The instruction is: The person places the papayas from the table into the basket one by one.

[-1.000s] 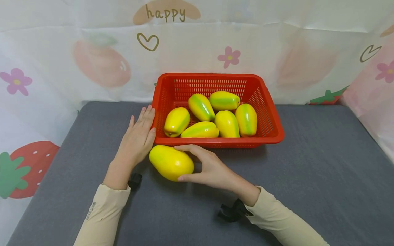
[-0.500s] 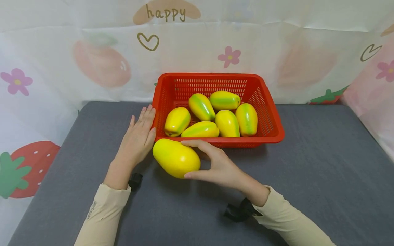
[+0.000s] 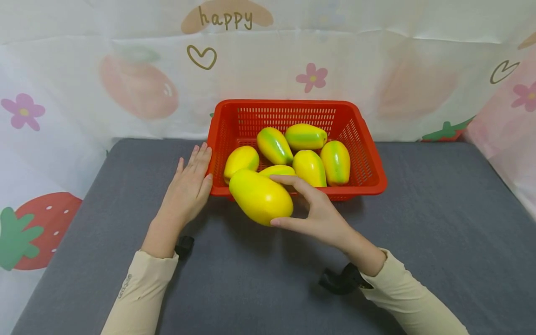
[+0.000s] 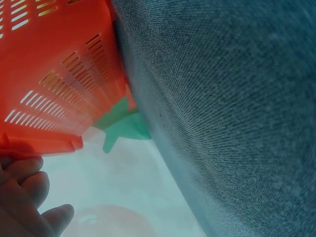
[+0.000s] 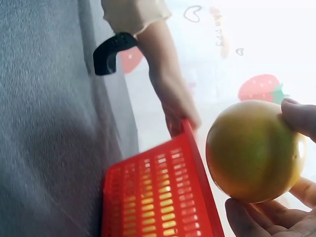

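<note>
My right hand (image 3: pixel 322 216) grips a big smooth yellow mango (image 3: pixel 260 197) between thumb and fingers. The mango is held up above the near rim of a red plastic basket (image 3: pixel 356 190), overlapping it in the head view. From the right wrist, the mango (image 5: pixel 256 150) appears beside the basket's rim, with fingertips on both sides. My left hand (image 3: pixel 184 190) lies against the basket's left side with fingers straight; in the left wrist view its fingers (image 4: pixel 34 187) meet the rim. Several yellow-green mangoes (image 3: pixel 274 145) lie inside the basket, one partly hidden behind the held mango.
A grey cloth-covered table (image 3: pixel 439 232) carries the basket near its back edge. Behind it hangs a white printed backdrop (image 3: pixel 259 60) with fruit, flowers and hearts. A black wrist mount (image 3: pixel 341 281) sits at the right cuff.
My right hand has lifted the mango from the table in front of the basket, moving it up and to the right over the near rim. The left hand stays put.
</note>
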Demonstrator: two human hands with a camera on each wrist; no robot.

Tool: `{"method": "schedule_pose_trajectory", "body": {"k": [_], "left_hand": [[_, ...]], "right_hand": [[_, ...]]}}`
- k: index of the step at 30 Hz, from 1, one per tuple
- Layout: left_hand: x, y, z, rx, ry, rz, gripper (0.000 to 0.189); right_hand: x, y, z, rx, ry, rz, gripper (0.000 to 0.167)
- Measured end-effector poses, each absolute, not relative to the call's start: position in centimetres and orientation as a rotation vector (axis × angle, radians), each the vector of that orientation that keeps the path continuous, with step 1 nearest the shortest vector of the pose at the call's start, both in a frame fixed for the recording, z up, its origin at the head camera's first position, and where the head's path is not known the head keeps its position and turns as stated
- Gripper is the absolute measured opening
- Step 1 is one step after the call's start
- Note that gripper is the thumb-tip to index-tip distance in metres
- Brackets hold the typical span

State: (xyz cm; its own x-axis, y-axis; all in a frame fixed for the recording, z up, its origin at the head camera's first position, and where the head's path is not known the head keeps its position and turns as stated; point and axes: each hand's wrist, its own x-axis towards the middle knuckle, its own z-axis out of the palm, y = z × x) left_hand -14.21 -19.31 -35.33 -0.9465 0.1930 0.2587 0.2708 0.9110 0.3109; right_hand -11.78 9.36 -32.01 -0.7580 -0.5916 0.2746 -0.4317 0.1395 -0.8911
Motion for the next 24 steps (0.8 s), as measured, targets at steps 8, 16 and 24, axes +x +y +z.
{"method": "schedule_pose_trajectory", "body": {"k": [8,16,24], "left_hand": [[-14.2,-19.3,-35.3,-0.353,-2.845,-0.527,0.059],[-14.1,-19.3,-35.2,-0.339,-2.853,-0.535,0.058],[-14.1,-19.2,-35.2,-0.336,-2.852,-0.540,0.058]], "right_hand": [[-12.3,10.7,-31.5,-0.968,2.310,-1.702,0.069],[-13.1,12.4,-31.2,-0.930,2.394,-1.695,0.069],[-14.0,14.0,-31.2,-0.904,2.439,-1.727,0.068]]}}
